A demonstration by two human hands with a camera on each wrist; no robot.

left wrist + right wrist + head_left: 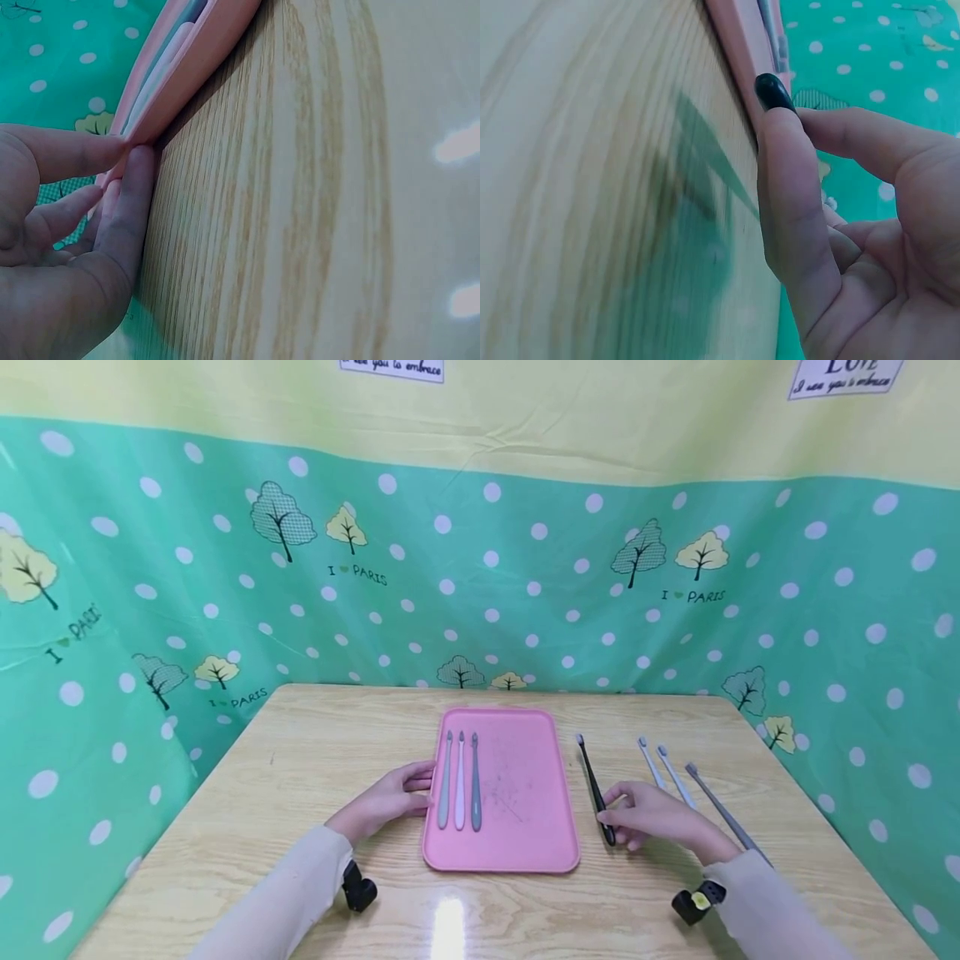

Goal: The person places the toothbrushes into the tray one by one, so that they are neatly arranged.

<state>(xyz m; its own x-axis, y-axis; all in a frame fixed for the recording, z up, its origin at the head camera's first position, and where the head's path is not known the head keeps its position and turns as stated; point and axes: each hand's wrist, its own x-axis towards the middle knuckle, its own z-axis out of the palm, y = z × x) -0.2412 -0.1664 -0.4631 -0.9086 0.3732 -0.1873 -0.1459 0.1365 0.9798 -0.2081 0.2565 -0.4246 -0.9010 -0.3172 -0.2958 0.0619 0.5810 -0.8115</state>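
My right hand point(648, 814) pinches a black toothbrush point(592, 777) near its handle end, just right of the pink tray point(528, 793). In the right wrist view the dark handle tip point(774, 91) sticks out between thumb and finger. At the tray's left edge is my left hand point(390, 797); the left wrist view shows its thumb and a finger pinching the tray's rim point(191, 67). Side by side in the tray's left part lie a grey-green toothbrush point(445, 785), a pale pinkish one point(460, 785) and a blue-grey toothbrush point(476, 785), heads away from me.
Right of the right hand lie two pale toothbrushes, one a light blue-white toothbrush point(651, 763) and the other a similar toothbrush point(677, 777), partly behind the hand. Farther right is a grey toothbrush point(723, 810). A dotted green curtain point(517, 568) borders the wooden table point(315, 735).
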